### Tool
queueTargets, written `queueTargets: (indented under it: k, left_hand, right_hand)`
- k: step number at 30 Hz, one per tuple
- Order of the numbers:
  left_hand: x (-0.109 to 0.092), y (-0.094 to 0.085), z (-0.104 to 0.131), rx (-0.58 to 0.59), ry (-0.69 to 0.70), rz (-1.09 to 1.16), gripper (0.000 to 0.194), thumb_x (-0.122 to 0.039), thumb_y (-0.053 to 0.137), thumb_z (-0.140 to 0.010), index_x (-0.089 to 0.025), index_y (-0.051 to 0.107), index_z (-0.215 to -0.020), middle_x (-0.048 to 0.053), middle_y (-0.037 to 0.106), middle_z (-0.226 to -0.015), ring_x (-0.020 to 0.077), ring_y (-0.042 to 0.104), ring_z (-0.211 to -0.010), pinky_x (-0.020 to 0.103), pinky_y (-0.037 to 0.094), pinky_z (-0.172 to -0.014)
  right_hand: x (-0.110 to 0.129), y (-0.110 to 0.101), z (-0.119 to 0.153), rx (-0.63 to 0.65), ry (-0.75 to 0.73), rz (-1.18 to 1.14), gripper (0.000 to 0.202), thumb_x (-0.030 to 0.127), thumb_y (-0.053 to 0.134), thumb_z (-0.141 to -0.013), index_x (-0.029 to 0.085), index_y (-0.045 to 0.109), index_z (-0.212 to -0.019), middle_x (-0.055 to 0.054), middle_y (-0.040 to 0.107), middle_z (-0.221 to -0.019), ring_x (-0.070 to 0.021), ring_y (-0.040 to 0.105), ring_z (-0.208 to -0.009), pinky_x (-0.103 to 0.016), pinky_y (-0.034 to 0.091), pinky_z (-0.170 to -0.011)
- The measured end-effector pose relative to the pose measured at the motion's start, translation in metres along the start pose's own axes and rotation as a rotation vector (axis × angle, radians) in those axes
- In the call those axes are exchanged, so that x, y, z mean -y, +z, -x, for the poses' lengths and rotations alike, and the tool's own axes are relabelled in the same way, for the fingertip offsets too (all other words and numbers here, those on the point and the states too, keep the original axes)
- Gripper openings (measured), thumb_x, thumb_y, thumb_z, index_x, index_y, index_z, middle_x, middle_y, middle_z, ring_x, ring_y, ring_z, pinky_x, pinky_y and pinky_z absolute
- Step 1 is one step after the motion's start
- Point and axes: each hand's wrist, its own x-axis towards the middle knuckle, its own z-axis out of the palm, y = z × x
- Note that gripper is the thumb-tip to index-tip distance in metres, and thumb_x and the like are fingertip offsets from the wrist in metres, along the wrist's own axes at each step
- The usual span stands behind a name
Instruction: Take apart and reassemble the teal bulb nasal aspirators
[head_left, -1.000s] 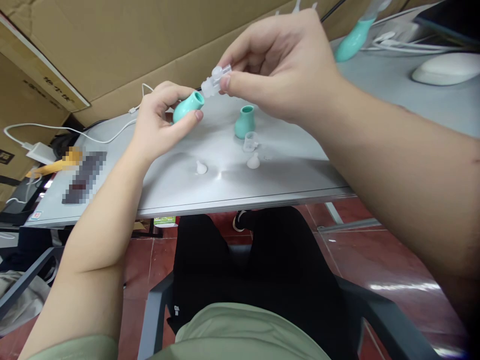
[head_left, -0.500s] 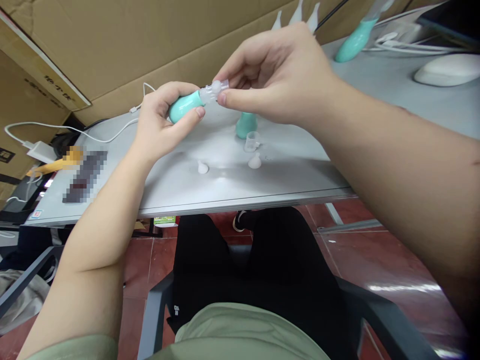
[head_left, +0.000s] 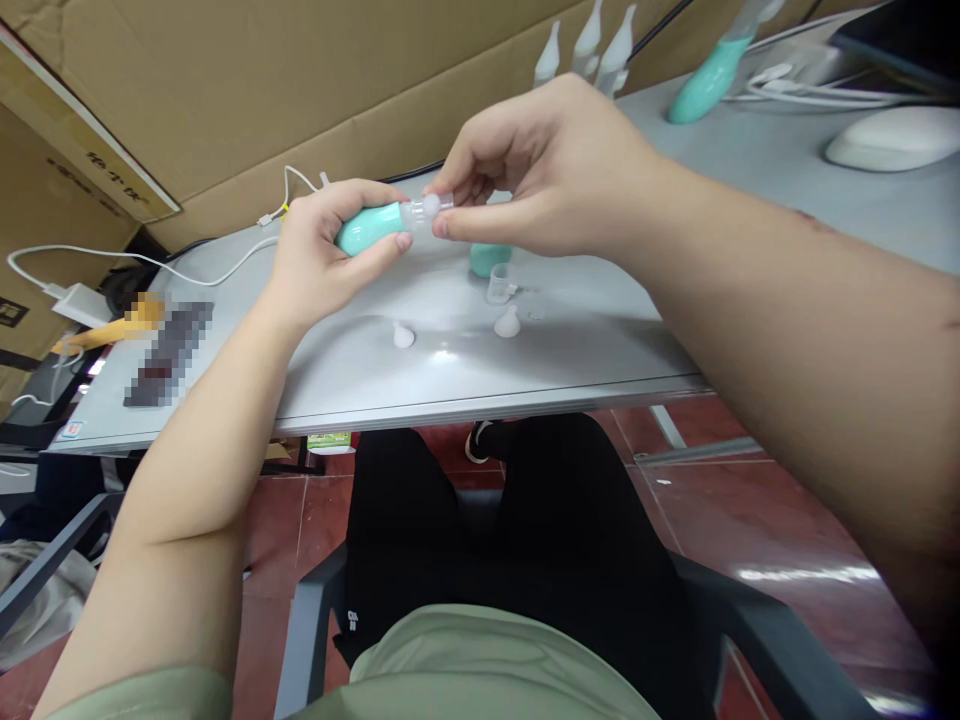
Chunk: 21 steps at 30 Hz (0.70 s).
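Observation:
My left hand (head_left: pixel 311 240) is wrapped round the teal bulb (head_left: pixel 369 230) of a nasal aspirator, which lies nearly level above the table. Out of the bulb's right end comes a clear plastic tube piece (head_left: pixel 417 213). Thumb and fingertips of my right hand (head_left: pixel 517 185) pinch the far end of that clear piece. Below on the table lie two small white cone-shaped tips (head_left: pixel 403 336) and a clear cap (head_left: pixel 499 284). A second teal bulb (head_left: pixel 490 260) stands partly hidden behind my right hand.
Several white-tipped clear nozzles (head_left: pixel 588 45) stand behind my right hand, against a cardboard wall (head_left: pixel 300 80). Another teal aspirator (head_left: pixel 712 80) leans at the back right, near a white mouse (head_left: pixel 896 140). A white cable (head_left: pixel 150 262) crosses the left side. The table's front edge (head_left: pixel 480 408) is before my knees.
Both hands have come down slightly with the aspirator, which now lies more level. The nozzles behind my right hand show more fully. The grip looks the same.

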Motion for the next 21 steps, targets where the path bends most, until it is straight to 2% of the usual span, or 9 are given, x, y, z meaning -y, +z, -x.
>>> queueTargets:
  k: [6,13,21]
  left_hand:
    - [-0.001,-0.001,0.001,0.008,0.009,0.003,0.054,-0.077,0.073,-0.093,-0.025,0.08,-0.106,0.004,0.081,-0.095,0.0256,0.079,-0.088,0.041,0.069,-0.088]
    - [-0.008,-0.004,0.002,0.08,0.015,0.043,0.046,-0.068,0.077,-0.094,-0.026,0.084,-0.112,0.007,0.085,-0.11,0.0301,0.081,-0.103,0.045,0.069,-0.098]
    - [-0.003,-0.002,0.002,0.028,0.012,0.014,0.044,-0.067,0.076,-0.096,-0.027,0.082,-0.113,0.005,0.083,-0.109,0.0306,0.081,-0.104,0.046,0.069,-0.096]
  right_hand:
    - [-0.005,-0.002,0.0,0.044,-0.007,-0.005,0.016,0.005,0.088,-0.09,0.018,0.08,-0.095,0.002,0.077,-0.088,-0.0105,0.066,-0.076,-0.025,0.056,-0.073]
    - [-0.012,-0.004,-0.002,0.113,-0.029,-0.004,0.019,0.006,0.089,-0.084,0.023,0.082,-0.088,0.004,0.078,-0.083,-0.0106,0.066,-0.073,-0.024,0.056,-0.067]
    - [-0.01,-0.002,0.0,0.07,-0.034,-0.068,0.019,0.009,0.092,-0.085,0.022,0.081,-0.092,0.001,0.079,-0.09,-0.0137,0.069,-0.079,-0.029,0.059,-0.075]
